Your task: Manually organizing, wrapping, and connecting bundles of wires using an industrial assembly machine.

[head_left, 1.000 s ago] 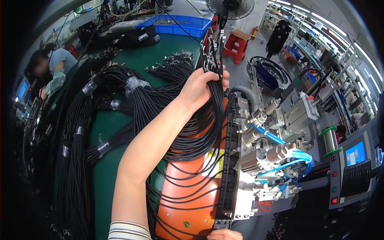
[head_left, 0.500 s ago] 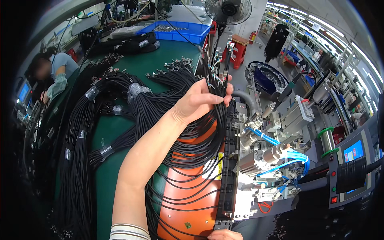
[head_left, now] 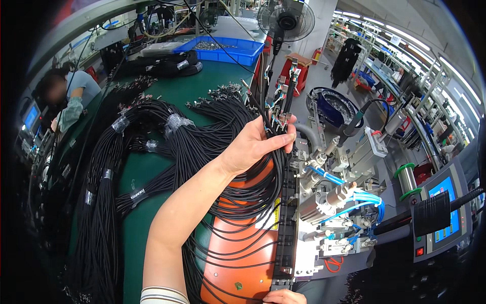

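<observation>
My left hand [head_left: 248, 152] is closed round a bunch of black cables [head_left: 272, 175] beside the upper end of a black rail. Bare metal connectors [head_left: 281, 118] with coloured wires stick up above its fingers. From the bunch, the cables loop back over an orange plate [head_left: 235, 276]. Single cables lie spread across this plate toward the black rail [head_left: 287, 228]. At the rail's near end, my right hand [head_left: 284, 296] shows only in part, cut off by the lower edge. Its fingers are pressed together; what they hold is hidden.
Tied bundles of black cables [head_left: 104, 218] cover the green table [head_left: 142, 169] on the left. A machine with blue air hoses [head_left: 329, 176] and a control screen [head_left: 445, 202] stands right. Behind are a blue tray [head_left: 248, 53], a fan [head_left: 286, 23] and a seated person [head_left: 81, 86].
My left hand has shifted slightly down, its thumb now lying across the cables, and more of the connectors show above it. The view has moved slightly. My right hand remains at the rail's near end.
</observation>
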{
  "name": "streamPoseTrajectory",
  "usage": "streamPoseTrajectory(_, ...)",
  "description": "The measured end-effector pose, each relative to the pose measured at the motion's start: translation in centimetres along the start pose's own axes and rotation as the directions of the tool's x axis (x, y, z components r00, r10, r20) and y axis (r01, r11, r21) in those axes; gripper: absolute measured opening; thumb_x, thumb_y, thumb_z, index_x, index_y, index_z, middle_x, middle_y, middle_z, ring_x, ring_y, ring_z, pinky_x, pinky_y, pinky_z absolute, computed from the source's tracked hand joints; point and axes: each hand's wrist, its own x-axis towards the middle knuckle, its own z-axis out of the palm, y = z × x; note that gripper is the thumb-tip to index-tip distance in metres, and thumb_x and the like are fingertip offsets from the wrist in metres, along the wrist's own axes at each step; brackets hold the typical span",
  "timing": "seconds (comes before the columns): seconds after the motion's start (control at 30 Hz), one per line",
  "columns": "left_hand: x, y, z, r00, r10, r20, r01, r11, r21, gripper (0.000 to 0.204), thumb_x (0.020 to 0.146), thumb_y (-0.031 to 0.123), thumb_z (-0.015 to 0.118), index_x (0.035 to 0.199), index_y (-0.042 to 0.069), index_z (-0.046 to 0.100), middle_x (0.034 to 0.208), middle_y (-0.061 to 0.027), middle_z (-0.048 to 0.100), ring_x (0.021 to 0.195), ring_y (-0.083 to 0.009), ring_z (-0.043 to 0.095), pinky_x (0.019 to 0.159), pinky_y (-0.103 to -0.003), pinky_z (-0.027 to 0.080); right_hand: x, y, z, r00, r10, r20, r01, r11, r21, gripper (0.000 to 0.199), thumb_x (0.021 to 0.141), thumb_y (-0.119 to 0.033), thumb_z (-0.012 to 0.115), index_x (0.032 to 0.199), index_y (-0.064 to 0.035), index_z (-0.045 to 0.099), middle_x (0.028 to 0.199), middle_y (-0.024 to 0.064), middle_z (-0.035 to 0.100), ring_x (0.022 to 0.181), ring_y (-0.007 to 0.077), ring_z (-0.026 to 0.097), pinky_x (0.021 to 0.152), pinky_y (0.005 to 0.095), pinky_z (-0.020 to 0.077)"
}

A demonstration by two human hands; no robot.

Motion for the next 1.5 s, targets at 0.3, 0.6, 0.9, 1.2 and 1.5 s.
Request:
streamPoseTrajectory(0.3, -1.1, 1.1, 1.1, 1.000, -0.003, 0.013, 0.003, 1.000, 0.026, 0.031, 0.093, 0.003, 0.059, 0.123, 0.001, 0.052, 0.094, -0.0057, 0.060, 0.085, -0.0151, 0.058, 0.081, -0.032, 0.047, 0.2, -0.1, -0.3, 0.995, -0.028, 0.097, 0.024, 0.999, 0.044, 0.023, 0.075, -0.001, 0.075, 0.096, -0.0008, 0.064, 0.090, 0.0161, 0.065, 0.078, 0.0316, 0.065, 0.067, 0.0364, 0.0525)
streamPoseTrajectory(0.6, -2.3, 1.7, 2.1, 1.000, -0.013, 0.019, 0.013, 1.000, -0.014, 0.031, 0.093, 0.003, 0.058, 0.123, -0.001, 0.051, 0.101, -0.0104, 0.064, 0.086, -0.0167, 0.062, 0.084, -0.033, 0.048, 2.5, -0.7, -5.9, 0.948, 0.001, 0.317, -0.003, 1.000, 0.006, 0.054, 0.078, -0.031, 0.077, 0.122, -0.0029, 0.059, 0.119, 0.0152, 0.059, 0.108, 0.0321, 0.057, 0.095, 0.0431, 0.0415)
streamPoseTrajectory(0.9, -3.4, 2.7, 3.5, 0.998, -0.057, 0.037, 0.063, 0.982, -0.178, 0.030, 0.093, 0.007, 0.061, 0.121, -0.002, 0.053, 0.104, -0.0125, 0.066, 0.085, -0.0150, 0.063, 0.080, -0.029, 0.051, 12.9, -3.4, -6.0, 0.971, -0.238, -0.018, 0.226, 0.940, -0.256, 0.028, 0.073, 0.009, 0.070, 0.098, -0.0008, 0.064, 0.090, 0.0100, 0.068, 0.069, 0.0181, 0.063, 0.062, 0.0262, 0.0498)
streamPoseTrajectory(1.2, -4.6, 2.3, 4.2, 0.999, -0.029, -0.040, 0.024, 0.992, -0.126, 0.024, 0.092, 0.012, 0.065, 0.113, 0.001, 0.058, 0.100, -0.0061, 0.066, 0.086, -0.0111, 0.063, 0.079, -0.027, 0.051, 22.9, -3.8, -5.2, 0.890, -0.314, -0.331, 0.214, 0.928, -0.304, 0.020, 0.081, 0.005, 0.067, 0.100, -0.0025, 0.067, 0.091, 0.0068, 0.062, 0.073, 0.0089, 0.059, 0.059, 0.0216, 0.0465)
streamPoseTrajectory(1.5, -4.9, 3.9, 4.7, 0.994, -0.106, 0.013, 0.106, 0.994, -0.022, 0.018, 0.092, 0.011, 0.063, 0.107, 0.000, 0.060, 0.089, -0.0071, 0.065, 0.081, -0.0140, 0.065, 0.075, -0.030, 0.054, 24.3, -3.9, -6.7, 0.960, 0.197, -0.199, -0.133, 0.946, 0.297, 0.020, 0.091, -0.012, 0.067, 0.097, 0.0065, 0.065, 0.062, 0.0008, 0.060, 0.053, 0.0059, 0.054, 0.052, 0.0217, 0.0427)
